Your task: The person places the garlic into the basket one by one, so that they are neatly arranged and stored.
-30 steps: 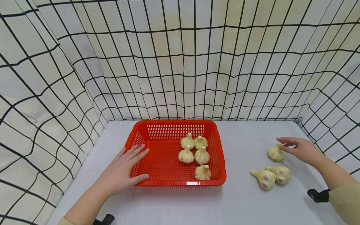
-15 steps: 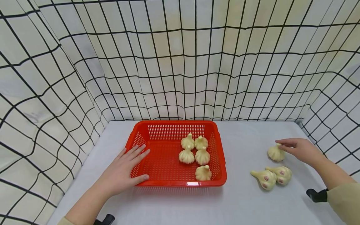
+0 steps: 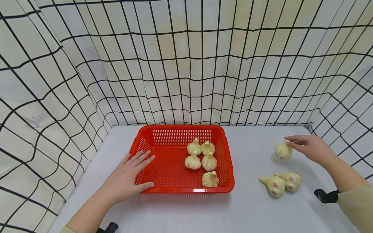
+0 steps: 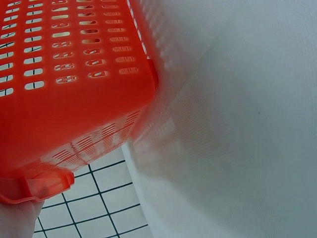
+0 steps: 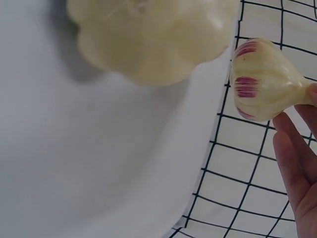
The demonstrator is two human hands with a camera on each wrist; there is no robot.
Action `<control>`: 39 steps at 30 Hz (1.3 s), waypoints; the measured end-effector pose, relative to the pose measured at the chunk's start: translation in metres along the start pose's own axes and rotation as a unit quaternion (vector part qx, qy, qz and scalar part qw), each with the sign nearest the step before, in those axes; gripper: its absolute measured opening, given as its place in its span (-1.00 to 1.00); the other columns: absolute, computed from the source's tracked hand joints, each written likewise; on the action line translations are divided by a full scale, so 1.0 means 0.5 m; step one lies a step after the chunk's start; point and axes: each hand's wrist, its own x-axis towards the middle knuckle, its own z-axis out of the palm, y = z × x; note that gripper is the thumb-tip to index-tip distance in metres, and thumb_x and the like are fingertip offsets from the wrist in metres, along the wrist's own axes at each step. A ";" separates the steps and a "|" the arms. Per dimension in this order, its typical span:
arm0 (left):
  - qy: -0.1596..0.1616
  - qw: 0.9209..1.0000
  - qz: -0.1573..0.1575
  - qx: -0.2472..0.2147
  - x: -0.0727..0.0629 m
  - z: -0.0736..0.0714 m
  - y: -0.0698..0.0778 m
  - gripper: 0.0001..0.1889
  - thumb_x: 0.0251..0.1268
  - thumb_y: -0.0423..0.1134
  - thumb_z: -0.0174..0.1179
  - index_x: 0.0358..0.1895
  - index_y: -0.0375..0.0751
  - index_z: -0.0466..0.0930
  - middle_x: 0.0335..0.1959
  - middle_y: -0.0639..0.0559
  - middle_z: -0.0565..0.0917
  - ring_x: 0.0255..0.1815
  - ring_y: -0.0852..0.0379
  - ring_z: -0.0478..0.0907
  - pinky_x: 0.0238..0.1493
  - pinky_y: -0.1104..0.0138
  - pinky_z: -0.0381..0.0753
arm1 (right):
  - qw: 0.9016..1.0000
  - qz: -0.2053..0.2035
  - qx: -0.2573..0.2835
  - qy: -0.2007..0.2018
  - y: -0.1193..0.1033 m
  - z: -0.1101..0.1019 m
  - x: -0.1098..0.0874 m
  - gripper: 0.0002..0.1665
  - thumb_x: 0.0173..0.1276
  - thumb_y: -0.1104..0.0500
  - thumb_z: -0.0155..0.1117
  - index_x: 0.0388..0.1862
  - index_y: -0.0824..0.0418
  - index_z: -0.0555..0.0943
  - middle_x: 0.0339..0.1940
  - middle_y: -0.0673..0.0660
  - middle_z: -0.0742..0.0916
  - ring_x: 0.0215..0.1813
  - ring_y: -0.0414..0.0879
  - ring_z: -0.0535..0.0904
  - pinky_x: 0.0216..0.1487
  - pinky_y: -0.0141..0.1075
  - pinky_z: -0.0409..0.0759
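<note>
My right hand (image 3: 313,149) pinches a garlic bulb (image 3: 283,150) by its stem, and the bulb hangs just above the table with a shadow below it. In the right wrist view the same garlic bulb (image 5: 265,82) shows purple streaks. Two more garlic bulbs lie side by side nearer me, a left one (image 3: 276,185) and a right one (image 3: 292,181). My left hand (image 3: 123,181) rests with spread fingers on the left rim of a red plastic basket (image 3: 186,190). Several garlic bulbs (image 3: 193,161) sit in the basket's right half.
A white-covered table (image 3: 250,210) carries everything. Behind it and along both sides rises white cloth with black netting (image 3: 201,77). Black wrist mounts show at the left sleeve (image 3: 108,227) and at the right sleeve (image 3: 326,196).
My right hand has taken hold of the garlic bulb's stem and raised the bulb off the table, slightly away from me and leftward. The left hand and basket have stayed put.
</note>
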 end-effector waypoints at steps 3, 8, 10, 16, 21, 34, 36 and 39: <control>0.001 1.000 0.002 0.003 0.001 0.000 0.001 -0.09 0.12 0.35 0.26 0.54 0.11 0.22 0.58 0.06 0.14 0.56 -0.13 0.08 0.52 -0.14 -0.12 | 1.000 -0.006 0.005 0.007 -0.017 -0.005 0.003 -0.32 0.47 -0.27 0.10 0.31 0.16 0.56 0.19 0.41 0.62 0.12 0.33 0.54 -0.13 0.13 0.62; 0.000 1.000 0.001 -0.001 0.001 0.000 0.001 -0.08 0.13 0.36 0.26 0.54 0.10 0.21 0.58 0.05 0.14 0.56 -0.12 0.06 0.56 -0.04 -0.27 | 0.999 -0.025 0.012 0.025 -0.053 -0.006 0.010 -0.38 0.45 -0.24 0.15 0.27 0.13 0.60 0.16 0.33 0.66 0.07 0.23 0.60 -0.21 -0.05 0.64; 0.000 1.000 0.000 -0.001 0.001 0.001 0.001 -0.08 0.13 0.36 0.26 0.55 0.11 0.20 0.58 0.06 0.14 0.57 -0.12 0.05 0.56 0.00 -0.31 | 0.999 -0.033 0.018 0.033 -0.069 -0.005 0.013 -0.41 0.45 -0.22 0.18 0.26 0.12 0.61 0.14 0.30 0.68 0.07 0.21 0.61 -0.20 -0.09 0.63; -0.001 1.000 -0.001 -0.005 0.001 0.000 0.002 -0.08 0.13 0.35 0.26 0.55 0.11 0.20 0.58 0.06 0.13 0.56 -0.12 0.06 0.56 -0.02 -0.29 | 0.996 -0.065 0.031 0.051 -0.122 -0.001 0.021 -0.46 0.43 -0.17 0.23 0.22 0.11 0.64 0.03 0.25 0.74 0.04 0.19 0.64 -0.21 -0.11 0.63; -0.001 1.000 0.000 -0.004 0.000 0.000 0.001 -0.08 0.14 0.36 0.25 0.55 0.12 0.19 0.59 0.07 0.12 0.56 -0.13 0.05 0.57 0.03 -0.34 | 0.993 -0.094 0.047 0.061 -0.165 0.005 0.030 -0.51 0.43 -0.12 0.26 0.20 0.11 0.65 0.00 0.22 0.75 -0.03 0.15 0.67 -0.25 -0.19 0.62; -0.004 1.000 -0.001 -0.003 0.001 -0.003 0.004 -0.10 0.15 0.35 0.25 0.54 0.12 0.21 0.58 0.06 0.14 0.57 -0.12 0.05 0.57 0.02 -0.34 | 0.982 -0.138 0.118 0.046 -0.282 0.026 0.054 -0.61 0.39 -0.02 0.33 0.13 0.08 0.69 -0.02 0.09 0.76 -0.14 -0.03 0.69 -0.21 -0.24 0.67; -0.004 1.000 -0.001 -0.003 0.001 -0.003 0.004 -0.10 0.15 0.35 0.25 0.54 0.12 0.21 0.58 0.06 0.14 0.57 -0.12 0.05 0.57 0.02 -0.33 | 0.980 -0.151 0.123 0.043 -0.303 0.027 0.058 -0.65 0.39 0.02 0.34 0.11 0.07 0.70 -0.01 0.08 0.76 -0.15 -0.05 0.70 -0.21 -0.25 0.68; -0.004 1.000 -0.001 -0.003 0.000 -0.003 0.004 -0.10 0.14 0.35 0.25 0.54 0.11 0.22 0.58 0.06 0.15 0.56 -0.12 0.05 0.56 0.00 -0.30 | 0.977 -0.164 0.136 0.032 -0.334 0.029 0.062 -0.67 0.39 0.06 0.35 0.10 0.06 0.71 -0.02 0.07 0.76 -0.19 -0.04 0.70 -0.24 -0.25 0.69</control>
